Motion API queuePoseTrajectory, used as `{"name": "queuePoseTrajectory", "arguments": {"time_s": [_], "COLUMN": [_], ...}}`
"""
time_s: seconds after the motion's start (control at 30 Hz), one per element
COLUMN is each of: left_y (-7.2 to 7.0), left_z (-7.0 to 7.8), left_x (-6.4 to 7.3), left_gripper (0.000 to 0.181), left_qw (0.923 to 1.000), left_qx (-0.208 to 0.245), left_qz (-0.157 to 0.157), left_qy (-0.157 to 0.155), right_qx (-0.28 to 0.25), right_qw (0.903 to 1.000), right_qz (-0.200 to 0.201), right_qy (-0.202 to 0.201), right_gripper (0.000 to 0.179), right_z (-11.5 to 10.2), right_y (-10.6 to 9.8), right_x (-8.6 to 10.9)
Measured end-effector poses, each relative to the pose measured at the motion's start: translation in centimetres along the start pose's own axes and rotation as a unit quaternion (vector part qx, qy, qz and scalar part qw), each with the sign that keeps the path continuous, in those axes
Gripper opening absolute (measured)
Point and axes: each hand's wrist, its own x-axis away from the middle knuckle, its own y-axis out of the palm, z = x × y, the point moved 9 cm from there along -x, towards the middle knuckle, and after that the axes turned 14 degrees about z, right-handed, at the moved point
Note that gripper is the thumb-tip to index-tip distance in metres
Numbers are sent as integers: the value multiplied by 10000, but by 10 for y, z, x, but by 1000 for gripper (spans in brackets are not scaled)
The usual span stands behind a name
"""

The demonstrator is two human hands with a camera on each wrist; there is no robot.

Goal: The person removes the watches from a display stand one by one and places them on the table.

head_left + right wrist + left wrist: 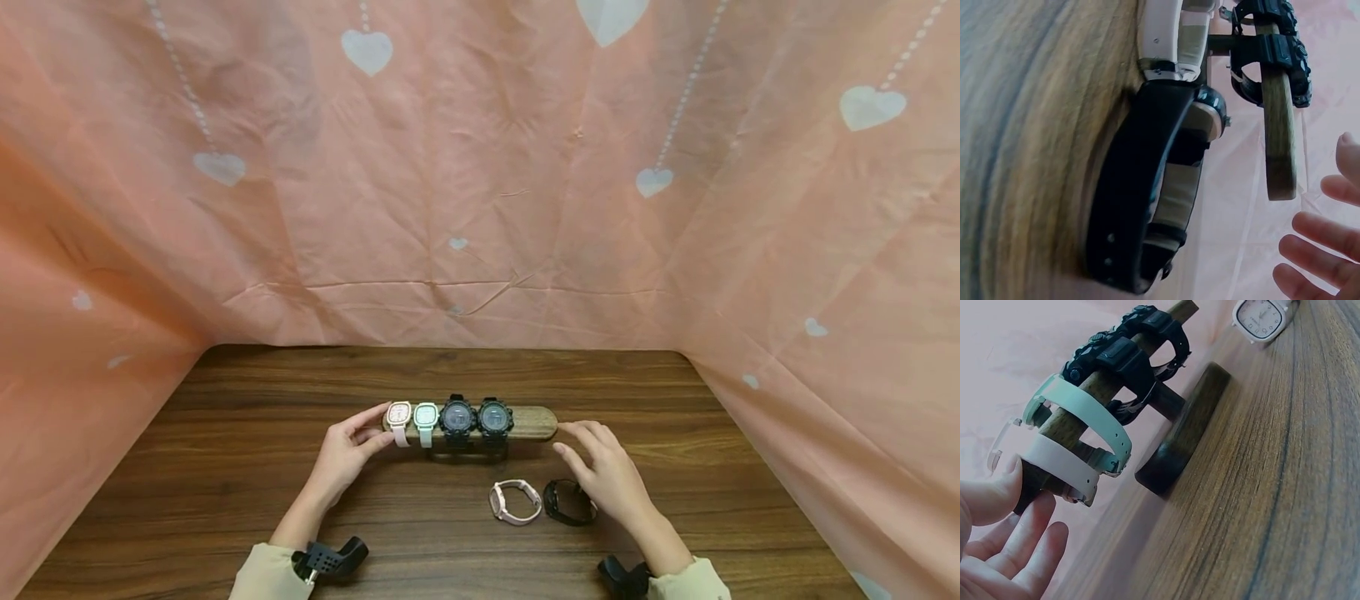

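A wooden watch stand holds a pink watch, a mint-green watch and two black watches strapped round its bar. My left hand pinches the bar's left end, its thumb against the pink watch's strap. In the left wrist view, the left fingers curl under that end. By the bar's right end is my right hand, its fingers loosely spread and holding nothing. Below it lies a black watch with its strap closed in a loop, beside a second pink watch.
All of this rests on a dark wood-grain table. Peach fabric with white hearts surrounds the table's back and sides. The stand's base sits below the bar, on the table.
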Motion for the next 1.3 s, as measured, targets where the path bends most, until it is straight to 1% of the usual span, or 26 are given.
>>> {"name": "queuePoseTrajectory", "arguments": {"time_s": [0.2, 0.3, 0.57, 0.73, 0.87, 1.1, 1.3], "left_y": [-1, -1, 0, -1, 0, 1, 0], "left_z": [0, 0, 0, 3, 3, 3, 4], "left_x": [1, 1, 2, 3, 3, 2, 2], "left_gripper": [47, 47, 47, 48, 47, 47, 47], "left_qw": [9999, 9999, 9999, 9999, 9999, 9999, 10000], "left_qx": [-89, -94, -120, -101, -88, -146, -33], "left_qz": [52, 34, 5, 2, 7, 38, 39], "left_qy": [22, 25, 51, 96, 75, 37, 49], "right_qx": [-64, -132, -242, -329, -321, -434, -345], "right_qw": [9994, 9992, 9985, 9978, 9974, 9964, 9953], "right_qz": [163, 142, -173, -212, -249, -587, -773], "right_qy": [-313, -356, -456, -538, -590, -425, -461], "right_gripper": [35, 39, 45, 47, 49, 53, 58], "right_z": [-8, -11, -15, -17, -18, -19, -21], "right_y": [1, 2, 10, 15, 19, 27, 35], "right_x": [-6, -8, -14, -17, -19, -23, -28]}}
